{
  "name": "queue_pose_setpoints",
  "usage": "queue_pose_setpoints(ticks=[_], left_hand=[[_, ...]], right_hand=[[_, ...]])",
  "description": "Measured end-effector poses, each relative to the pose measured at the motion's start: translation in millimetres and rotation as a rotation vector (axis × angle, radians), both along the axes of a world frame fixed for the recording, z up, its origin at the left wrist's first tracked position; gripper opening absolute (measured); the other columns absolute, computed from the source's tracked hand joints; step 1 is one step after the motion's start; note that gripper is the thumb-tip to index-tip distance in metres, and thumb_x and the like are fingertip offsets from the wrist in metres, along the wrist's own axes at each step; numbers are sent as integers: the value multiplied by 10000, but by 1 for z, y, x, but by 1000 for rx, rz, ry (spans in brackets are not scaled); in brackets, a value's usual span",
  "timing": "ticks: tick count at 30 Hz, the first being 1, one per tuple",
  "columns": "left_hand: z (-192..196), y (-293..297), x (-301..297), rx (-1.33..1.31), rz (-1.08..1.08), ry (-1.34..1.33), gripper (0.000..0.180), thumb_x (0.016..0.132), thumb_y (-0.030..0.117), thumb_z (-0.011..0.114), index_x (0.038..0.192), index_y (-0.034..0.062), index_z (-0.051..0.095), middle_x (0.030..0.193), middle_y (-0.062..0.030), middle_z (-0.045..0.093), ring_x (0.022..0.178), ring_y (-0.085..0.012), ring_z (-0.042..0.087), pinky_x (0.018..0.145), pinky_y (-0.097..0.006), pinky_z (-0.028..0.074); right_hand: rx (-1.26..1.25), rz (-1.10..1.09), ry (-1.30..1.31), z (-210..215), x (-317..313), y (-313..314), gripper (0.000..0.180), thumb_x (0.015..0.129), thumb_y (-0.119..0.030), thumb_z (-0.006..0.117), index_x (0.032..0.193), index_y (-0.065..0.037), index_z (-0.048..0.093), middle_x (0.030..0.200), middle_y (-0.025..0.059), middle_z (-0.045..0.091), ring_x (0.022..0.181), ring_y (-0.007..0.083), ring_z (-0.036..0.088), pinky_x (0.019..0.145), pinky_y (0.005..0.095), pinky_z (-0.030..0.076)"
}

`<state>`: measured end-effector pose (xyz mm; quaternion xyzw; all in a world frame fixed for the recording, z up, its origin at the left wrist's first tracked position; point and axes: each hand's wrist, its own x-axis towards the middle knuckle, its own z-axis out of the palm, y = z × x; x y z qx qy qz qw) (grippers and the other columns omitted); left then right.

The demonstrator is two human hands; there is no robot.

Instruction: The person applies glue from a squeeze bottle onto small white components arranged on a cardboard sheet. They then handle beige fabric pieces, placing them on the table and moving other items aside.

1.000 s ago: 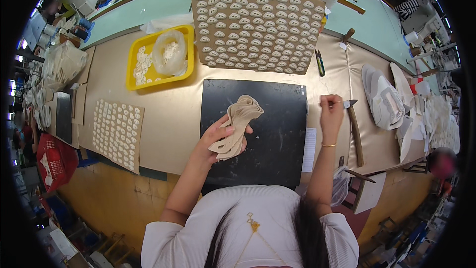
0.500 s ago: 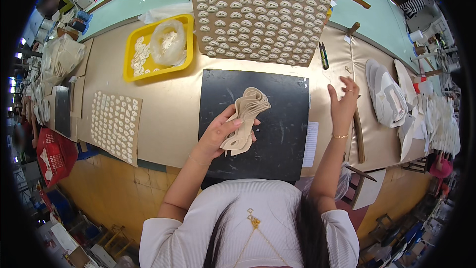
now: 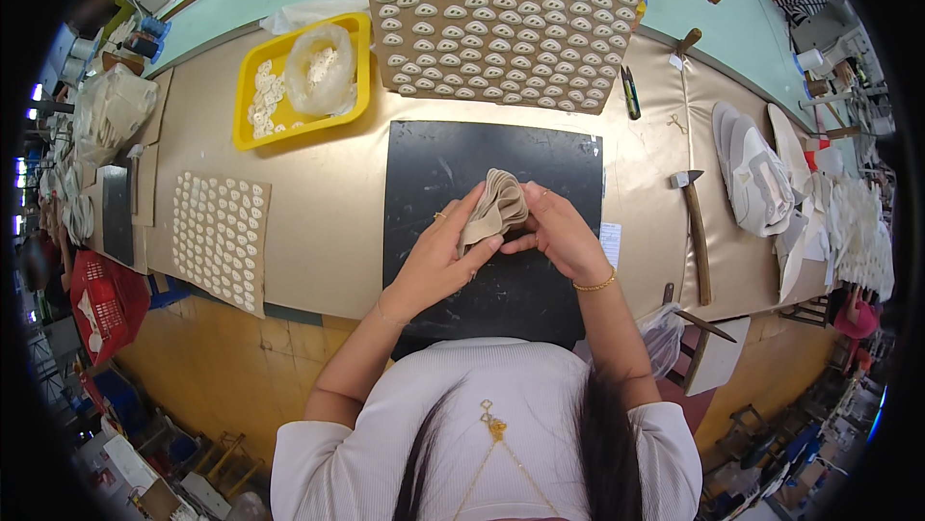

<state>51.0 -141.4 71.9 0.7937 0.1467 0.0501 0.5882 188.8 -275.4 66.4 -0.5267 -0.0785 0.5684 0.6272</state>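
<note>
A bent stack of beige, curved shoe-upper pieces [image 3: 491,217] is held above the black mat [image 3: 482,304]. My left hand [image 3: 434,261] is closed around its left side, thumb across the lower front. On the opposite side, my right hand [image 3: 564,240] has its fingers and thumb at the stack's right edge, gripping it; some fingertips are hidden behind the pieces. To the right of the mat lies a hammer [image 3: 696,232] with a wooden handle.
Beyond the mat is a brown board [image 3: 501,29] covered with rows of small white oval pieces. A smaller such card [image 3: 217,241] lies left, below a yellow tray [image 3: 249,135]. Snips [image 3: 630,94], white shoe parts [image 3: 756,179] and a pointed tool [image 3: 708,326] are rightward.
My right hand has come from above the hammer on the right to the stack, leaving the hammer uncovered. The stack, in my left hand, is now bent more tightly and turned.
</note>
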Motion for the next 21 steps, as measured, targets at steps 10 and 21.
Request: queue_pose_setpoints(ticks=[10, 21], left_hand=[[-7, 5, 0, 55, -54, -44, 596, 895, 230, 536, 1390, -10, 306, 1071, -212, 500, 963, -354, 516, 855, -365, 416], [6, -2, 8, -139, 95, 9, 615, 811, 240, 673, 1308, 0, 402, 1185, -183, 544, 1097, -279, 543, 934, -335, 414]], right_hand=[[29, -33, 26, 1, -1, -1, 349, 950, -204, 485, 1229, 4, 469, 1073, 45, 592, 954, 114, 587, 838, 284, 505], [-5, 72, -360, 5, 4, 4, 316, 912, -148, 549, 1183, 12, 516, 1050, 28, 608, 905, 82, 581, 776, 236, 476]])
